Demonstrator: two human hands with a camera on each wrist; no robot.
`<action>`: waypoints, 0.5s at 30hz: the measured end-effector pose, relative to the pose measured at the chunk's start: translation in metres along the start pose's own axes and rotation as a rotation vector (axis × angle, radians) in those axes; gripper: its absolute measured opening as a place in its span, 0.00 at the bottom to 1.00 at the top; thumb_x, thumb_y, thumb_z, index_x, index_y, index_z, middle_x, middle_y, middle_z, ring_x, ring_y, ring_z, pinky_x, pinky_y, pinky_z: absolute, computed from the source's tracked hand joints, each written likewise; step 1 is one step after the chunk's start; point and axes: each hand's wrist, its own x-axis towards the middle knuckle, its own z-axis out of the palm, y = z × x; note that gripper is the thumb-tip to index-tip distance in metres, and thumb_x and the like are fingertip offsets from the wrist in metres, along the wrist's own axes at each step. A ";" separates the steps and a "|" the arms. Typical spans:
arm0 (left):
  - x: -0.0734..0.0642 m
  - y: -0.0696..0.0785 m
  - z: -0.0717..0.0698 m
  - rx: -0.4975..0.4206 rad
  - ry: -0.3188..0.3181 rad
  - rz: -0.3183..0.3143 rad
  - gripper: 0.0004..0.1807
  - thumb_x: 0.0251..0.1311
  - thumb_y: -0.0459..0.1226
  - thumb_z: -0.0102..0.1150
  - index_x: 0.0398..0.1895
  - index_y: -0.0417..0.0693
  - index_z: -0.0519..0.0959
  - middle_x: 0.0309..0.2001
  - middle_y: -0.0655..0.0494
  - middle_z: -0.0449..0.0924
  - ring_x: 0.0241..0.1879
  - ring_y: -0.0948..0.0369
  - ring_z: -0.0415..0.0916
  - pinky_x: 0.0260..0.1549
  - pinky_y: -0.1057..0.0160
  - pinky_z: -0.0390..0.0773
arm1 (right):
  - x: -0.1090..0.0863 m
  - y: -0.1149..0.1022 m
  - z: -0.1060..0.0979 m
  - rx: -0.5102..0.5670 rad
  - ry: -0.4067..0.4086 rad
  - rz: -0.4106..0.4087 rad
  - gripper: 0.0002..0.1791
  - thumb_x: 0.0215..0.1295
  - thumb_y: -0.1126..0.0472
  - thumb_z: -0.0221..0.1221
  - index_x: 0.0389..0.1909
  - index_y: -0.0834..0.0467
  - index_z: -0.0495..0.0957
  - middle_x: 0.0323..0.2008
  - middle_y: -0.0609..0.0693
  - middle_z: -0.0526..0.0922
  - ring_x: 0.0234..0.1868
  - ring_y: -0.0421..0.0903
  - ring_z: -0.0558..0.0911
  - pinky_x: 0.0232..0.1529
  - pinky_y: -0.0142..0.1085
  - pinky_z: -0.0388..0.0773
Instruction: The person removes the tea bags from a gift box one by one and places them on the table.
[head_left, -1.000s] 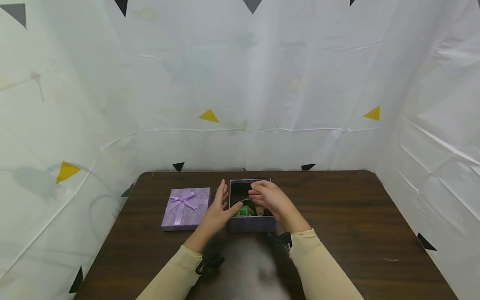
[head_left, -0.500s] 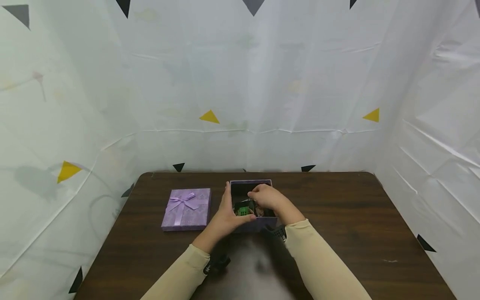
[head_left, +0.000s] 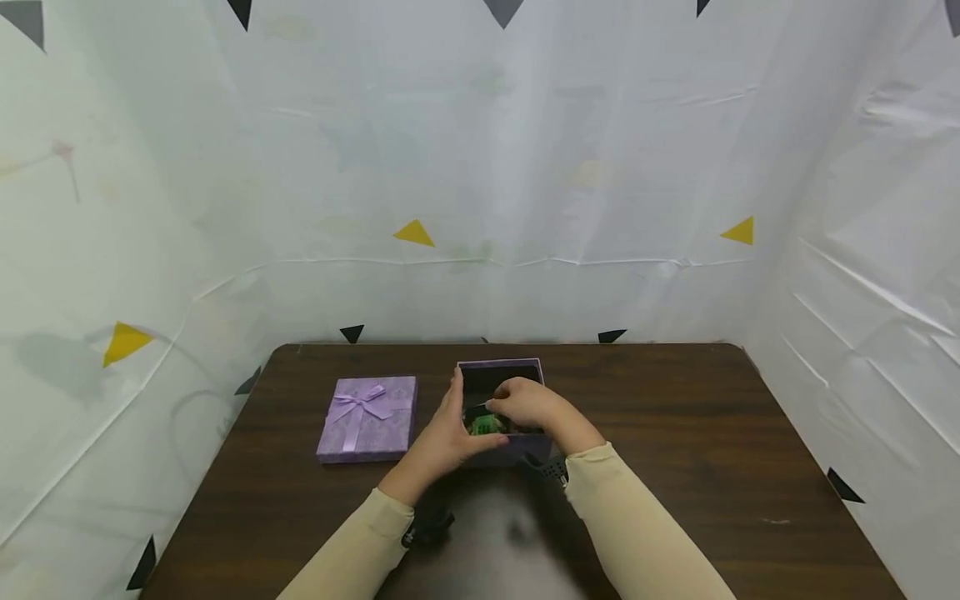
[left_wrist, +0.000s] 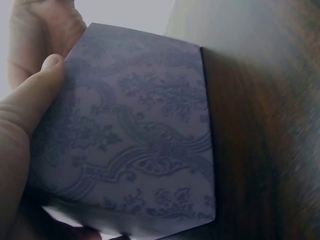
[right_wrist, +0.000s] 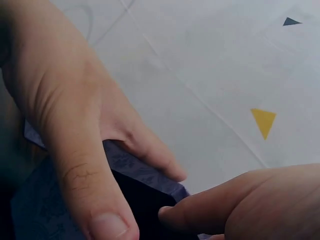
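A purple patterned box [head_left: 506,364] with a dark inside stands without its lid at the table's back middle. My left hand [head_left: 438,446] holds it at the left front corner, fingers along the left wall, thumb [left_wrist: 47,75] over the front rim. A small green piece [head_left: 486,424] lies in the box by that thumb. My right hand [head_left: 528,406] reaches in over the right wall, fingers bent down beside the green piece. I cannot tell whether its fingertips pinch something; the hand covers the box's right part. In the right wrist view its thumb [right_wrist: 107,220] points downward.
The purple lid [head_left: 386,437], topped with a ribbon bow, lies left of the box on the dark wooden table [head_left: 712,467]. A white sheet [head_left: 600,167] with yellow and black triangles hangs behind and at both sides.
My left hand has moved from beside the box onto its left front corner and grips it. The right hand has gone lower into the box, its fingers more bent, hiding a brownish piece.
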 end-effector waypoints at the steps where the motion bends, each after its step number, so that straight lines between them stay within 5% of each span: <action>1: 0.000 -0.001 -0.001 -0.004 -0.009 0.000 0.80 0.55 0.66 0.79 0.90 0.64 0.24 0.91 0.48 0.29 0.89 0.41 0.38 0.79 0.28 0.57 | 0.000 0.000 0.001 0.012 0.003 -0.005 0.27 0.83 0.49 0.58 0.71 0.62 0.80 0.62 0.56 0.86 0.42 0.50 0.86 0.50 0.49 0.84; 4: 0.002 -0.003 -0.005 -0.007 -0.027 0.003 0.79 0.55 0.66 0.79 0.90 0.66 0.23 0.91 0.47 0.29 0.89 0.41 0.37 0.80 0.28 0.57 | 0.000 0.001 0.002 0.032 0.000 -0.029 0.25 0.83 0.50 0.58 0.70 0.61 0.81 0.56 0.57 0.88 0.31 0.47 0.81 0.40 0.44 0.80; 9: 0.001 -0.008 -0.008 -0.014 -0.065 0.012 0.79 0.57 0.66 0.77 0.88 0.70 0.19 0.91 0.46 0.29 0.89 0.39 0.39 0.79 0.29 0.59 | 0.001 0.003 0.005 -0.003 0.012 -0.125 0.20 0.83 0.55 0.59 0.64 0.62 0.86 0.44 0.58 0.91 0.28 0.40 0.77 0.37 0.38 0.78; 13: 0.002 -0.009 -0.009 -0.012 -0.092 0.028 0.77 0.60 0.67 0.75 0.88 0.70 0.18 0.91 0.46 0.29 0.89 0.39 0.41 0.79 0.30 0.60 | 0.000 0.005 0.003 0.063 0.010 -0.144 0.17 0.82 0.58 0.59 0.59 0.64 0.89 0.23 0.57 0.83 0.19 0.40 0.70 0.28 0.35 0.73; 15: 0.002 -0.008 -0.009 -0.007 -0.103 0.027 0.77 0.61 0.68 0.73 0.88 0.69 0.18 0.91 0.46 0.28 0.89 0.39 0.41 0.79 0.30 0.60 | -0.001 0.007 0.002 0.082 0.010 -0.149 0.16 0.83 0.58 0.58 0.56 0.62 0.91 0.23 0.54 0.83 0.18 0.40 0.68 0.27 0.35 0.71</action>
